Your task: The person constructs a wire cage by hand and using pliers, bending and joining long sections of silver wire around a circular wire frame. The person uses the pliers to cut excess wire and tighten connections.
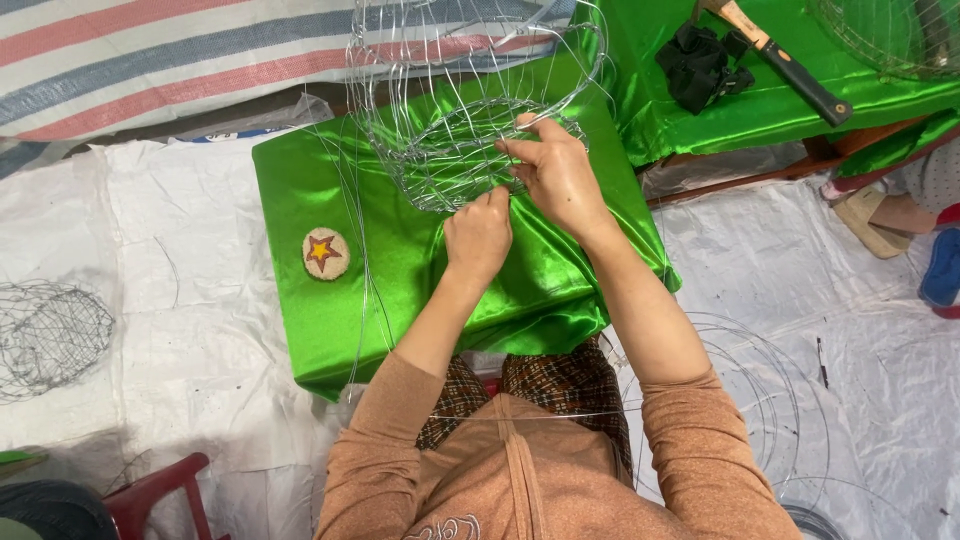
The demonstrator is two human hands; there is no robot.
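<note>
Both hands at the silver wire-mesh frame (455,130) on the green satin-draped desk (400,270): left hand (477,236) fingers curled closed at its rim, right hand (556,176) fingers pinching wire. Round tan star patch (326,253) at nine o'clock; black-handled hammer (780,58) at two.

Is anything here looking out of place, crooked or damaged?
Nothing looks damaged. The silver wire basket frame has loose wire ends sticking out unevenly, held by the left hand and right hand. The shiny green satin cloth beneath is wrinkled. A wooden-handled hammer lies slanted on the neighbouring green-covered table.
</note>
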